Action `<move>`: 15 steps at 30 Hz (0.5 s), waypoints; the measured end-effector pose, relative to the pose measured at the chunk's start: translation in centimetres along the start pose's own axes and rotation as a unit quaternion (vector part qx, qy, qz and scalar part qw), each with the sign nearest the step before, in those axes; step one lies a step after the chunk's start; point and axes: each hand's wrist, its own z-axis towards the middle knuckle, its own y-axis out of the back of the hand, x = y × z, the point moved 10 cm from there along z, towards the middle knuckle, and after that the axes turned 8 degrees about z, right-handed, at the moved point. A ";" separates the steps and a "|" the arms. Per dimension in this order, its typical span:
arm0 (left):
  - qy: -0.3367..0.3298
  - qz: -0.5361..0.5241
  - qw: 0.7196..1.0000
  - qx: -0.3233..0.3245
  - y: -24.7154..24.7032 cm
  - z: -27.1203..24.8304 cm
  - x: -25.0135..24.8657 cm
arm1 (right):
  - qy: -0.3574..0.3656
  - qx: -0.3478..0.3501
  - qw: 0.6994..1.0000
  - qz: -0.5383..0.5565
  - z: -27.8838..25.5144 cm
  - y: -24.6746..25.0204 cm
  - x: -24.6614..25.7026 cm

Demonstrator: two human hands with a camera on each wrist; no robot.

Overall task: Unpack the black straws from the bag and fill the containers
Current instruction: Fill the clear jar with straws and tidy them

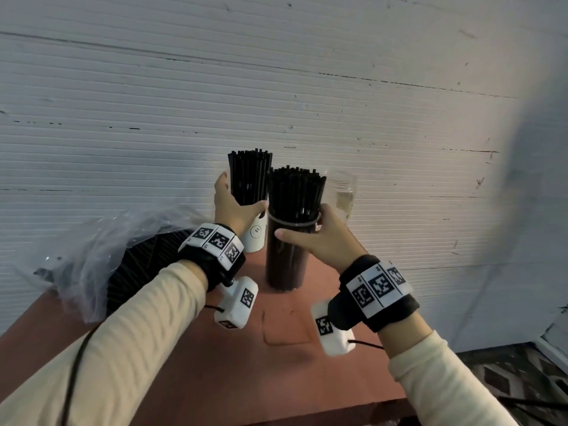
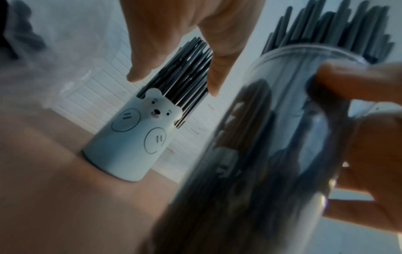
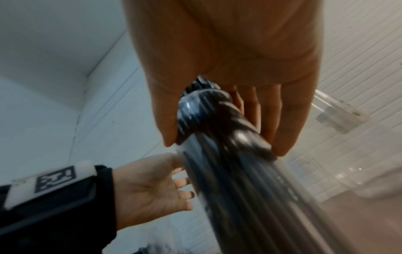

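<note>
My right hand [image 1: 319, 238] grips the full clear container [image 1: 287, 256]; my left hand [image 1: 233, 207], open, reaches the filled white cup [image 1: 255, 238]. Beyond my right hand an empty jar [image 1: 344, 192] waits; straws remain in the bag [image 1: 101, 256].

Place: it looks like a plain storage or work corner; the exact kind of place cannot be told.
Wall: white ribbed panels [image 1: 276, 87] with scratches and dark marks, directly behind the table.
Table: reddish-brown top [image 1: 215, 364], worn and stained, pushed against the wall.
Floor: dark patterned surface [image 1: 507, 379], right of the table.
</note>
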 end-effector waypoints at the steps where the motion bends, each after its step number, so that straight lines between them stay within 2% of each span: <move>1: 0.010 0.009 1.000 0.000 -0.4 0.6 0.6 | 0.003 -0.023 1.000 0.010 0.6 0.3 -0.5; 4: 0.015 0.027 1.000 -0.006 -1.5 1.7 2.0 | 0.007 -0.091 0.995 0.030 2.3 1.3 -1.2; 7: 0.017 0.032 0.999 -0.027 -2.0 2.1 3.1 | -0.005 -0.124 0.992 0.019 4.6 1.3 -1.6; 10: 0.038 0.039 0.997 -0.050 -2.0 2.8 4.5 | -0.023 -0.135 0.990 0.027 7.1 0.5 -2.5; 15: 0.064 0.051 0.996 -0.045 -2.7 3.6 5.4 | -0.040 -0.134 0.990 0.024 10.4 -1.1 -3.3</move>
